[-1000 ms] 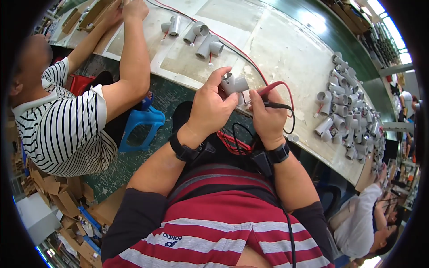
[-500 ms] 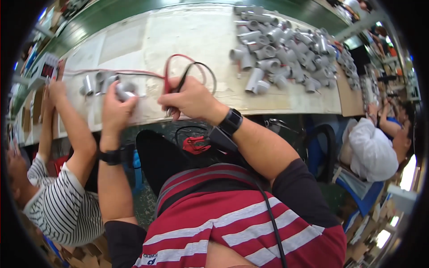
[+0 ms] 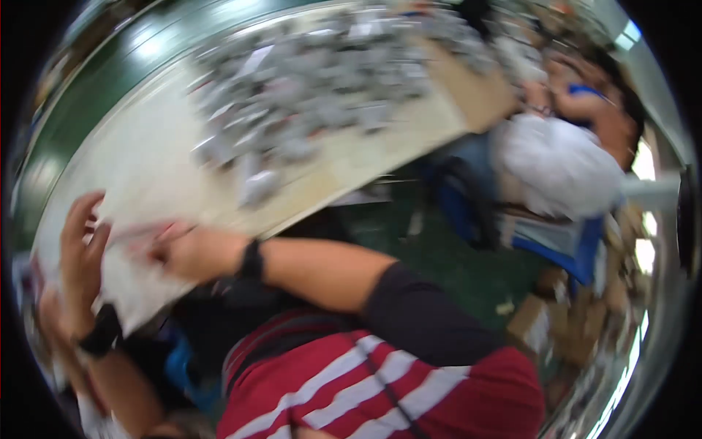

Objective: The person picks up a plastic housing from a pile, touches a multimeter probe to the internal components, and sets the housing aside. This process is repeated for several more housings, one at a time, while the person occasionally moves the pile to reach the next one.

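Note:
My left hand [image 3: 82,256] is raised over the left part of the table, its fingers apart and nothing visible between them. To its right, my right hand [image 3: 191,252] is closed, low over the table near the front edge. Blurred red and dark test leads [image 3: 157,233] show at its fingers; their tips cannot be made out. Farther along the pale table [image 3: 139,172] lies a big pile of grey tube-shaped parts [image 3: 307,88], smeared by motion, with one part [image 3: 257,186] at its near edge.
Brown cardboard [image 3: 468,84] lies at the table's right end. A co-worker in white [image 3: 559,164] sits beyond it on a blue chair [image 3: 563,256]. Cardboard boxes [image 3: 537,322] stand on the floor at right. Another person's arm [image 3: 55,329] shows at far left.
The view has swung right, so the table and pile sit farther left. My left hand has let go of the grey part and opened. My right hand still has the leads.

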Available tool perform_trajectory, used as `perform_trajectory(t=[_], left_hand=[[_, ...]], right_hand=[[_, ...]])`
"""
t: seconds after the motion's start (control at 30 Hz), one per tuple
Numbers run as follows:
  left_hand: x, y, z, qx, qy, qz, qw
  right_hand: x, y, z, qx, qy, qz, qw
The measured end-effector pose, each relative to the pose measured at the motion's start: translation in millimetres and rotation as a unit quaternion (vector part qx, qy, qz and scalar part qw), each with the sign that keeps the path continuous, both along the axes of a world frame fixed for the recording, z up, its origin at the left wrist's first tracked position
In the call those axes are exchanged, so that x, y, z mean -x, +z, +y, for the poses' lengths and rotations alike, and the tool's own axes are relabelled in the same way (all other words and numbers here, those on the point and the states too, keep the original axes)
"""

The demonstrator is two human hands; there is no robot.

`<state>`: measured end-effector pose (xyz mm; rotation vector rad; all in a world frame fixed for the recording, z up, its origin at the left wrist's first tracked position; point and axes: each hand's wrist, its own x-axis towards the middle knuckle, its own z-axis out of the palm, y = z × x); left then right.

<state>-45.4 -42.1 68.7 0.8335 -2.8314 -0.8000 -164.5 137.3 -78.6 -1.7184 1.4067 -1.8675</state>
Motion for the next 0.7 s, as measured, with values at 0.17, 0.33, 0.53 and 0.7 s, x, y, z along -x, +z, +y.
perform_trajectory(t=[0.17, 0.33, 0.53, 0.7], left_hand=[[126, -4, 41, -0.032, -0.324, 0.048, 0.944], [174, -15, 45, -0.015, -0.391, -0.079, 0.917], [165, -48, 50, -0.007, -0.329, -0.066, 0.942], [151, -64, 45, 0.067, -0.338, 0.012, 0.939]], right_hand=[[-4, 5, 0, -0.197, 0.075, -0.026, 0.977], [-2, 12, 3, -0.138, 0.055, -0.027, 0.988], [-15, -10, -4, -0.133, 0.011, 0.03, 0.991], [-14, 4, 4, -0.128, 0.03, -0.009, 0.991]])
